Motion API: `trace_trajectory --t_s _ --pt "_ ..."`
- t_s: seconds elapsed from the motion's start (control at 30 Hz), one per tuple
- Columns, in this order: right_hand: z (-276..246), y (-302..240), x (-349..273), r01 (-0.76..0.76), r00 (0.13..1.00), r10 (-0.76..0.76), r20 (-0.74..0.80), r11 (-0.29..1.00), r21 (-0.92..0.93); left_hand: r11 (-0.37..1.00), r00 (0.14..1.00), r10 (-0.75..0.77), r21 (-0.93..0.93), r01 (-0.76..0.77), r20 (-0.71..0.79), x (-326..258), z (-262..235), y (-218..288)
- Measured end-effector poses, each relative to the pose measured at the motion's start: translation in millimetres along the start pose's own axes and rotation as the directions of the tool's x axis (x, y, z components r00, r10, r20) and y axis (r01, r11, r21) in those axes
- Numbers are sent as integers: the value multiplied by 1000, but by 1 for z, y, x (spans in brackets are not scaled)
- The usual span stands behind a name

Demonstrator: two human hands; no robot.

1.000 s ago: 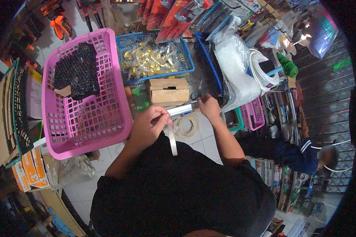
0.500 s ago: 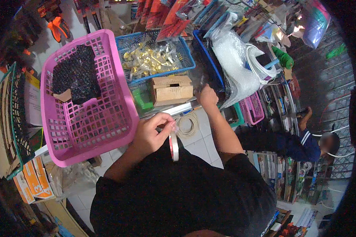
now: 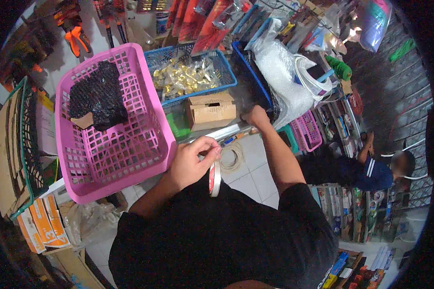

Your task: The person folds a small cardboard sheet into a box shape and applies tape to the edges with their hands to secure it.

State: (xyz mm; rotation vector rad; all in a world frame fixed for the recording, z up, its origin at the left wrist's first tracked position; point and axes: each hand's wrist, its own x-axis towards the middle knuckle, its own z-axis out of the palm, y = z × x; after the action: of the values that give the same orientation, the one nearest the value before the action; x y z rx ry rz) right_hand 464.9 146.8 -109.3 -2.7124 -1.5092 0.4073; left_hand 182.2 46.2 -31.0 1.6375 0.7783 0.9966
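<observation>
Left hand (image 3: 193, 161) pinches a thin white tape roll (image 3: 215, 177) edge-on for unwinding; right hand (image 3: 255, 116) clamps the long pale strip (image 3: 222, 132), steadying it.

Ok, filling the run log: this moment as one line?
left hand: holds white tape roll | right hand: on long silvery metal bar | beside: pink plastic basket, brown cardboard box

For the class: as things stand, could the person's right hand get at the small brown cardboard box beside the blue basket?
Probably yes. The right hand rests just right of the small brown cardboard box, and nothing lies between them. The left hand holds a roll of tape, lower down.
</observation>
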Motion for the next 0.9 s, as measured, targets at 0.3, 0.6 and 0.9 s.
trace_trajectory --t_s 0.3,0.6,0.9 --pt "21 76 -129 -246 758 -543 361 275 929 995 997 71 70 -70 -10 -7 -7 -6" --pt "24 29 -223 -598 645 -717 263 -261 758 997 999 52 64 -53 15 -4 -3 -11" --pt "21 12 -224 -399 694 -687 213 -122 909 988 999 -4 153 -1 32 1 -5 -9"
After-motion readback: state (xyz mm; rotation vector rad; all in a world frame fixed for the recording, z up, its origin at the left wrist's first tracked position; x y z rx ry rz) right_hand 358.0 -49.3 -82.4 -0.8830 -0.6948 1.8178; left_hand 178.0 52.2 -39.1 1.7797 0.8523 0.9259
